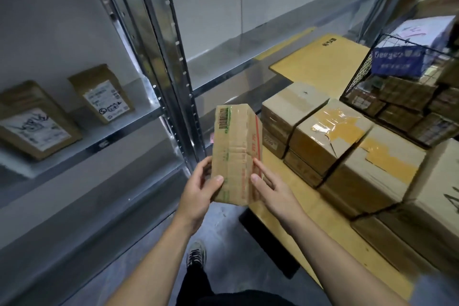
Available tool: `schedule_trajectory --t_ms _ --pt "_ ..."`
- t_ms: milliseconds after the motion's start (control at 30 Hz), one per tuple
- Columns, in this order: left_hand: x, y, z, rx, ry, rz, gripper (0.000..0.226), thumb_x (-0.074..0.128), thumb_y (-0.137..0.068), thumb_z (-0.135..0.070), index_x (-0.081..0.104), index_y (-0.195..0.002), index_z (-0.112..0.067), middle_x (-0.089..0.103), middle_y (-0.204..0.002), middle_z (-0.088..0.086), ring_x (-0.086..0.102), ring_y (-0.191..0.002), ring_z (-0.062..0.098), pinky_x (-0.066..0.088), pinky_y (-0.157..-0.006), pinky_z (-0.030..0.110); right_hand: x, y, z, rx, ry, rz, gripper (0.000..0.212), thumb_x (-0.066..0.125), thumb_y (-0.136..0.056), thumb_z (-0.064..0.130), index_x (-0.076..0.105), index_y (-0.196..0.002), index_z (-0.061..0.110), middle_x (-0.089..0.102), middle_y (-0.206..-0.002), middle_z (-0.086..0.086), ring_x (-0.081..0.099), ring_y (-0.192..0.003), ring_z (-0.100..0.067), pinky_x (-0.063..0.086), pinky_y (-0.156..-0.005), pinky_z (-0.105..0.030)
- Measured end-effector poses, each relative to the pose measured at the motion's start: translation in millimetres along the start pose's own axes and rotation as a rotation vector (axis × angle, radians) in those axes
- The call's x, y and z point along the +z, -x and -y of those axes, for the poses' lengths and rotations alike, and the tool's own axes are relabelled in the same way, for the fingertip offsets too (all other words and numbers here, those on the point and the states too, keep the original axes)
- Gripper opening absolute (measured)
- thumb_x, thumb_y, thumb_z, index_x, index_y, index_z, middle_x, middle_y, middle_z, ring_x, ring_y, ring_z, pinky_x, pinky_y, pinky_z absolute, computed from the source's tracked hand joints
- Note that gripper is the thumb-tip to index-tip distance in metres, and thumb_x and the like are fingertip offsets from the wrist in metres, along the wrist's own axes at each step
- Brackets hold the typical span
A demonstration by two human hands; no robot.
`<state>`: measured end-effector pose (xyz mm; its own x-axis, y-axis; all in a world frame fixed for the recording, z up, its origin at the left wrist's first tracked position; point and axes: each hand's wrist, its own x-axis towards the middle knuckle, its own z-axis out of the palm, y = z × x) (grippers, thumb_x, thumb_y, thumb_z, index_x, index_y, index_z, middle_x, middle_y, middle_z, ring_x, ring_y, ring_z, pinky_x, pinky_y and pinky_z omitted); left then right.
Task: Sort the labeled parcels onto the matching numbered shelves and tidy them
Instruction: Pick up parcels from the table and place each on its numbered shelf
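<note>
Brown cardboard fills the middle of my feed: a narrow parcel (234, 154) held upright in the air, leaning a little to the right, just in front of the steel upright (173, 82) of the racking. It carries a barcode (223, 119) at its top left corner, green print down the left side and a red stripe (258, 136) down the right edge.

Both hands have it by the lower end. The left hand (198, 189) grips the left edge, thumb flat on the front face and fingers curled round behind. The right hand (273, 189) pinches the right edge, thumb on the front face beside the stripe and forefinger lying along the side. I cannot see its other fingers behind the box.

To my left, the metal shelf (124, 129) bears two labelled parcels, set apart from each other. The near parcel (34, 122) has black scribble on its white label, and the far parcel (105, 94) has small print I cannot read.

To my right, taped cardboard boxes (330, 136) are stacked close together on a yellow board (285, 196) on the floor. Beyond them a wire basket (397, 40) holds small cartons and a blue-and-white package (409, 57). A flat cardboard sheet (320, 57) lies behind the stack. One shoe (196, 253) shows on the grey floor below the hands.
</note>
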<state>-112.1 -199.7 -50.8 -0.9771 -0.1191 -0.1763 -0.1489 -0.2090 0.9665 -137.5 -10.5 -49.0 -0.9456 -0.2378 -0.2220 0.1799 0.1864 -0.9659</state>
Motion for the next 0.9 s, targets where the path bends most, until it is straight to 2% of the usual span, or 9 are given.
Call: schedule_trajectory --t_ms 67,200,267,333,467,567,667,767,900 --pt "5 11 0 0.058 -0.119 0.008 0.047 0.063 -0.083 -0.023 0.053 -0.127 -0.037 0.066 -0.118 -0.014 0.06 -0.115 0.014 0.053 -0.089 0.032 5 6 12 -0.026 -0.113 0.077 0.039 0.058 -0.1 0.037 0.045 -0.136 0.047 0.061 -0.125 0.027 0.059 -0.117 0.003 0.053 -0.094 -0.022" --pt "5 25 -8 0.101 -0.224 0.013 0.046 0.059 -0.092 -0.02 0.052 -0.136 -0.032 0.063 -0.126 -0.013 0.057 -0.12 0.008 0.051 -0.096 0.033 12 14 21 -0.06 -0.191 0.057 0.041 0.065 -0.097 0.021 0.05 -0.128 0.043 0.068 -0.118 0.015 0.065 -0.111 0.0 0.058 -0.087 -0.025" --pt "-2 27 -11 0.081 -0.215 -0.024 0.04 0.056 -0.094 -0.02 0.058 -0.133 -0.026 0.065 -0.126 -0.008 0.06 -0.119 0.011 0.051 -0.099 0.04 11 13 24 -0.047 -0.246 0.023 0.038 0.064 -0.097 0.018 0.051 -0.122 0.044 0.068 -0.118 0.008 0.068 -0.108 -0.006 0.059 -0.082 -0.028" --pt "-9 26 -13 0.099 -0.27 -0.105 0.033 0.056 -0.094 -0.021 0.064 -0.123 -0.033 0.067 -0.119 -0.009 0.063 -0.112 0.013 0.052 -0.097 0.044 11 11 29 -0.027 -0.342 0.034 0.033 0.06 -0.099 0.014 0.053 -0.12 0.039 0.073 -0.11 0.002 0.071 -0.103 -0.012 0.061 -0.078 -0.032" --pt "-18 21 -17 0.233 -0.498 -0.204 0.036 0.062 -0.083 -0.032 0.059 -0.115 -0.049 0.058 -0.11 -0.019 0.06 -0.103 0.007 0.052 -0.094 0.033 17 13 32 -0.003 -0.417 0.091 0.034 0.058 -0.099 0.012 0.052 -0.126 0.032 0.075 -0.112 0.002 0.07 -0.109 -0.02 0.058 -0.091 -0.048" --pt "-22 21 -19 0.169 -0.457 -0.234 0.051 0.069 -0.075 -0.048 0.051 -0.123 -0.05 0.046 -0.126 -0.02 0.052 -0.116 0.0 0.046 -0.095 0.023 16 13 32 0.041 -0.5 0.121 0.037 0.056 -0.098 0.013 0.051 -0.13 0.03 0.075 -0.113 0.0 0.07 -0.109 -0.023 0.057 -0.091 -0.051" --pt "-27 25 -17 0.09 -0.379 -0.238 0.084 0.076 -0.065 -0.058 0.043 -0.14 -0.04 0.045 -0.134 -0.015 0.05 -0.117 -0.004 0.046 -0.098 0.029 11 13 32 0.068 -0.547 0.172 0.037 0.054 -0.099 0.014 0.05 -0.132 0.032 0.074 -0.116 -0.003 0.07 -0.11 -0.026 0.059 -0.087 -0.05" --pt "-24 30 -17 0.079 -0.229 -0.214 0.084 0.081 -0.071 -0.043 0.039 -0.143 -0.037 0.052 -0.131 -0.019 0.056 -0.108 -0.011 0.053 -0.091 0.028 8 11 31 0.064 -0.542 0.206 0.042 0.058 -0.094 0.02 0.049 -0.133 0.033 0.073 -0.119 -0.006 0.07 -0.109 -0.028 0.06 -0.082 -0.051" --pt "-27 36 -16 0.092 -0.283 -0.258 0.079 0.081 -0.078 -0.034 0.036 -0.143 -0.038 0.049 -0.131 -0.023 0.058 -0.109 -0.006 0.051 -0.091 0.027 1 9 32 -0.024 -0.34 0.102 0.046 0.057 -0.101 0.021 0.044 -0.134 0.05 0.065 -0.122 0.0 0.067 -0.11 -0.021 0.06 -0.086 -0.051"
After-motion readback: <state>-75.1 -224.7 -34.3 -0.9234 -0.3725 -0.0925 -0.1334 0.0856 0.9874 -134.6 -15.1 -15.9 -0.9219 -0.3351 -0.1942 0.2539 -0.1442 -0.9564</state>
